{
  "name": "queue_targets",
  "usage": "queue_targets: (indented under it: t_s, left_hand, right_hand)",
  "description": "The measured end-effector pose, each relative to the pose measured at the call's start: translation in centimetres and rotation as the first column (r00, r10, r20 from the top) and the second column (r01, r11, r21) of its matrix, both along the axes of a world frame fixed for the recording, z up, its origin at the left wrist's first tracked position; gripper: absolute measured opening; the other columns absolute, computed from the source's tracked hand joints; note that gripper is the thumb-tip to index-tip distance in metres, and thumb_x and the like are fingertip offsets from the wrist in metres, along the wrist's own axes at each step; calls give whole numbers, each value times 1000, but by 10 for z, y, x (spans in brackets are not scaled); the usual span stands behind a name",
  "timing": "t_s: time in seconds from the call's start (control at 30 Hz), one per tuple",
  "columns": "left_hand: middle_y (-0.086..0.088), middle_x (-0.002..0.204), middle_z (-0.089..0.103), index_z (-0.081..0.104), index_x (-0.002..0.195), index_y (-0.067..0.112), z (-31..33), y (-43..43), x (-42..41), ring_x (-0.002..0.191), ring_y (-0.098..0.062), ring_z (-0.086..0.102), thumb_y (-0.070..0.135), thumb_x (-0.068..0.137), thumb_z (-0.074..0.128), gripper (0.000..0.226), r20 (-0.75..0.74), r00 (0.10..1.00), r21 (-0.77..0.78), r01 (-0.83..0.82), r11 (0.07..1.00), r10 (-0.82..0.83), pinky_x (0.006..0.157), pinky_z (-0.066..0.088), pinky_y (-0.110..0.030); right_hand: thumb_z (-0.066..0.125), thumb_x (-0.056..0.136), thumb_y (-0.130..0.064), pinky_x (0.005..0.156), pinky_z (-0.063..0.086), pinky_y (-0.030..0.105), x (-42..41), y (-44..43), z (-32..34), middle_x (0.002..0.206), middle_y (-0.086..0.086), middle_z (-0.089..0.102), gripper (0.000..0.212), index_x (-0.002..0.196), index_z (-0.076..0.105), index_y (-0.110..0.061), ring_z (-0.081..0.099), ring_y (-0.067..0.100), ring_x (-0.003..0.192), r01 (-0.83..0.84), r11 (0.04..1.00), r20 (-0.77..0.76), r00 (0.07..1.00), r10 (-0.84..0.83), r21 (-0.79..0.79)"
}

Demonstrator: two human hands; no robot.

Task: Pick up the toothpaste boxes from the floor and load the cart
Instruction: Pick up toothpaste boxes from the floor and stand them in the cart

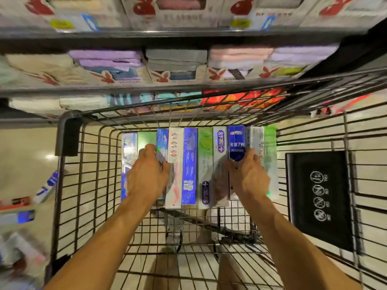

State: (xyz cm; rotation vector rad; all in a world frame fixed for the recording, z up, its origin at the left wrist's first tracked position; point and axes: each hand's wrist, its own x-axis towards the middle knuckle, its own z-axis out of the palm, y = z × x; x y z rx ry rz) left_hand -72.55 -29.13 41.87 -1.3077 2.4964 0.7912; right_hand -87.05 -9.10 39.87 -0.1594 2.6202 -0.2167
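Box (236,141) "全优7效" in right hand (249,178)

Dark metal wire cart (69,185) holds glossy cardboard toothpaste boxes (189,168) over a shiny, smooth floor (27,151).

Ten toothpaste boxes (189,168) stand in one row at mid-frame: four mainly blue, three green, three mainly white. One wire cart (69,185) holds them all. Two hands are in it, one left hand (146,174) and one right hand (249,176), each gripping one box of the row. At the left edge, at least three loose boxes (47,185) lie on the floor (25,147); the ones further down are too blurred to count. One black plaque (318,197) at the right carries four round prohibition signs (319,200). Three shelf tiers (167,34) cross the top of the frame. Red rabbit logos (144,7) number four on the upper tier and five on the next.
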Motion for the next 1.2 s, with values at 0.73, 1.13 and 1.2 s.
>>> queue_targets:
  t_s: [0.73, 1.13, 1.2]
  left_hand:
    - [-7, 123, 54, 47, 130, 20, 329, 56, 27, 111, -31, 58, 41, 92, 53, 44, 40, 999, -287, 2, 958, 10, 82, 52, -43]
    - [-4, 121, 58, 52, 127, 25, 488, 71, 154, 114, -28, 54, 50, 85, 46, 49, 73, 977, -567, -124, 814, 200, 96, 40, -43]
    - [-4, 120, 58, 51, 125, 24, 499, 68, 191, 113, -27, 53, 50, 84, 45, 49, 61, 966, -600, -165, 783, 251, 96, 39, -44]
  right_hand:
    - [54, 96, -39, 86, 51, 45, -17, 4, 317, 124, 11, 59, 40, 127, 49, -14, 60, 35, 114, -532, 844, -183, 838, 514, -69]
    - [50, 96, -56, 100, 41, 44, 97, -72, 488, 126, 6, 59, 54, 136, 51, -20, 56, 31, 119, -939, 342, -440, 290, 850, 41]
    - [48, 97, -56, 104, 40, 45, 130, -90, 502, 130, 5, 58, 55, 140, 48, -21, 54, 30, 122, -963, 268, -454, 225, 862, 33]
